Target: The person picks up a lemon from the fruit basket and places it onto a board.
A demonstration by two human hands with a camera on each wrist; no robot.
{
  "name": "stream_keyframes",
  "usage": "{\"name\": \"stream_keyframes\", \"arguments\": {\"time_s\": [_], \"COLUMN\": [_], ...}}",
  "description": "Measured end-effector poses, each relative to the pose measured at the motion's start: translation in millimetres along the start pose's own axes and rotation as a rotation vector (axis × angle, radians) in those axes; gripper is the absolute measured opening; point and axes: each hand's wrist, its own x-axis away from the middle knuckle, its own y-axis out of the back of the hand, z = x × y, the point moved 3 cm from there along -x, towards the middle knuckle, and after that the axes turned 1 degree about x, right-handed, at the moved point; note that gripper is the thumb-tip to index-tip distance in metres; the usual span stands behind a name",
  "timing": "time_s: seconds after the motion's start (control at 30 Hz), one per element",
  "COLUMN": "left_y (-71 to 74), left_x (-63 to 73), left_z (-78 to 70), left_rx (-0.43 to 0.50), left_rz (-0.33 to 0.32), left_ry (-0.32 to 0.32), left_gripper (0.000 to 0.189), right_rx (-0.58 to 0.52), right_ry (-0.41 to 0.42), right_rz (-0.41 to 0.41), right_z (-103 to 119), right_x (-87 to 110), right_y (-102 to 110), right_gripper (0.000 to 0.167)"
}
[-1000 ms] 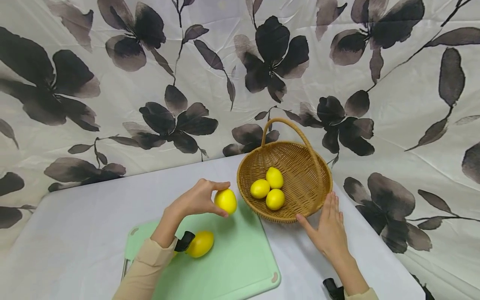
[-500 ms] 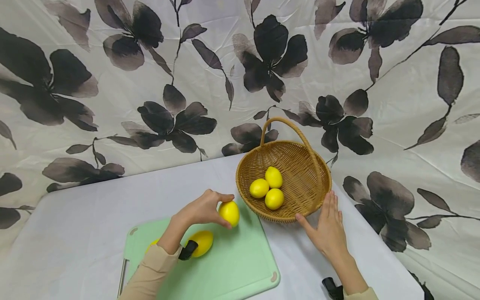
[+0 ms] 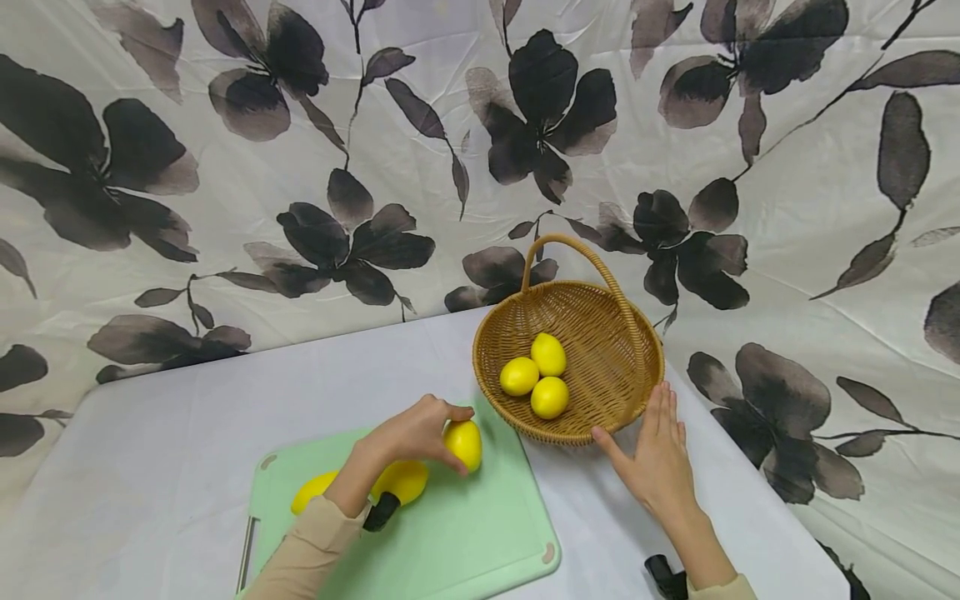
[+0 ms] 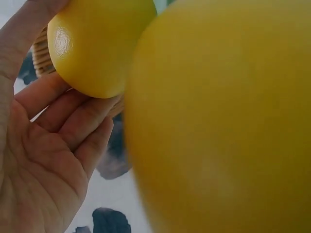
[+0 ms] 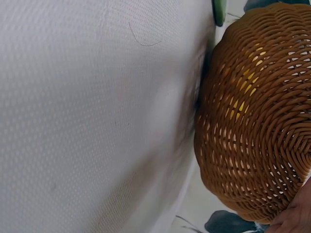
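Observation:
My left hand [image 3: 414, 433] pinches a yellow lemon [image 3: 463, 446] between thumb and fingers, over the upper right of the green cutting board [image 3: 480, 533]. In the left wrist view, the thumb and curled fingers hold that lemon [image 4: 92, 48], while another lemon [image 4: 223, 121] looms close to the camera. Two more lemons are on the board: one [image 3: 311, 492] left of my forearm, the other [image 3: 405, 479] partly hidden by the wrist. My right hand [image 3: 660, 462] rests with straight fingers against the lower right rim of a wicker basket [image 3: 607, 358].
Three lemons [image 3: 548, 375] sit together in the basket's left half, under its arched handle [image 3: 592, 254]. A white cloth covers the table [image 3: 172, 450]. Behind it hangs a floral curtain [image 3: 442, 167]. A metal handle [image 3: 245, 550] shows at the board's left edge.
My left hand has moved down and slightly right with the lemon, from beside the basket to lower over the board. The right hand and the basket stay put.

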Motion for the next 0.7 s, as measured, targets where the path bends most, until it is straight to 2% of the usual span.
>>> {"name": "stream_keyframes", "arguments": {"time_s": [0.27, 0.47, 0.7], "left_y": [-10.0, -12.3, -14.4], "left_x": [2.9, 7.5, 10.0], "left_z": [0.1, 1.6, 4.0], "left_rx": [-0.02, -0.029, -0.007], "left_rz": [0.029, 0.018, 0.014], "left_ry": [0.018, 0.04, 0.116], "left_gripper": [0.071, 0.072, 0.08], "right_rx": [-0.013, -0.013, -0.027], "right_ry": [-0.005, -0.004, 0.001], "right_rz": [0.01, 0.018, 0.007], "right_z": [1.4, 1.8, -0.9], "right_x": [-0.4, -0.3, 1.4], "right_y": [-1.9, -2.7, -0.8], "right_gripper": [0.114, 0.114, 0.113]}}
